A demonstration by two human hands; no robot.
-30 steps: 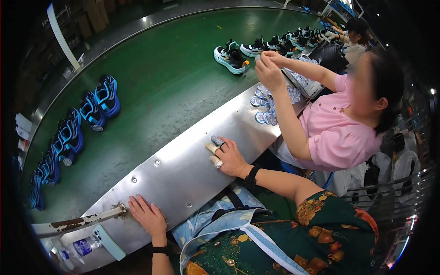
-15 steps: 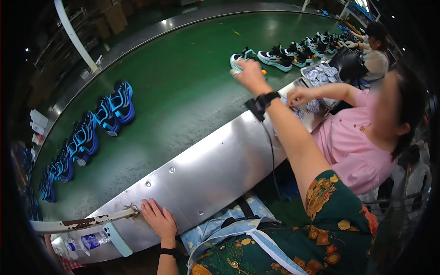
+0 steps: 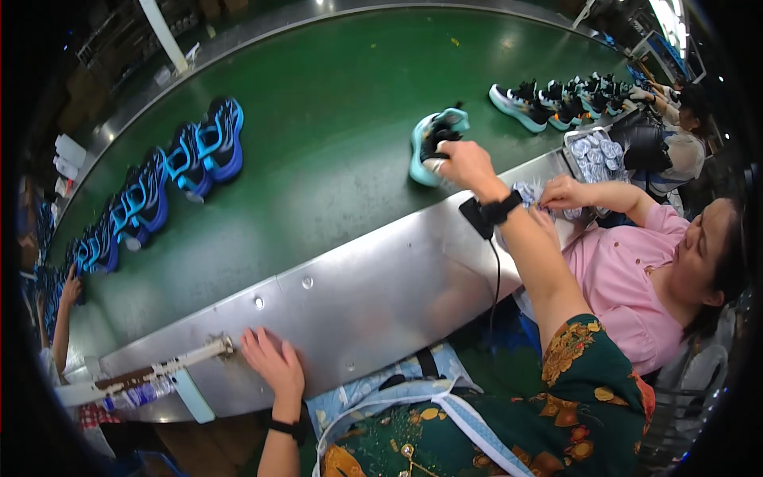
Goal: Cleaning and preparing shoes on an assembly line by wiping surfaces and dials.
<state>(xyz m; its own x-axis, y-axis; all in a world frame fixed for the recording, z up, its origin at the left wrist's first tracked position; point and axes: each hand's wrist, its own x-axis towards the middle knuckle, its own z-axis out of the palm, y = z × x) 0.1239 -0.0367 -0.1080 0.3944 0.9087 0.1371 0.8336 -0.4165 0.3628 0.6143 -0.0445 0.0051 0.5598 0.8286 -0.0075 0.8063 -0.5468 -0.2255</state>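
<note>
The left hand (image 3: 274,362) is resting flat, grip open, on the steel counter (image 3: 373,286) beside a white bar (image 3: 159,372). Farther out, the right hand (image 3: 465,163) is gripping a teal shoe (image 3: 433,143) on the green belt (image 3: 318,119), blue shoes (image 3: 183,163) lying beyond.

A wide green conveyor belt (image 3: 318,119) curves across the scene, edged on the near side by a metal rim (image 3: 373,294) with bolts. A white post (image 3: 163,36) rises at the far left. Bright lamps (image 3: 664,16) glare at the far right. The floor beyond the belt lies dark, with dim boxes (image 3: 211,8) stacked there.
</note>
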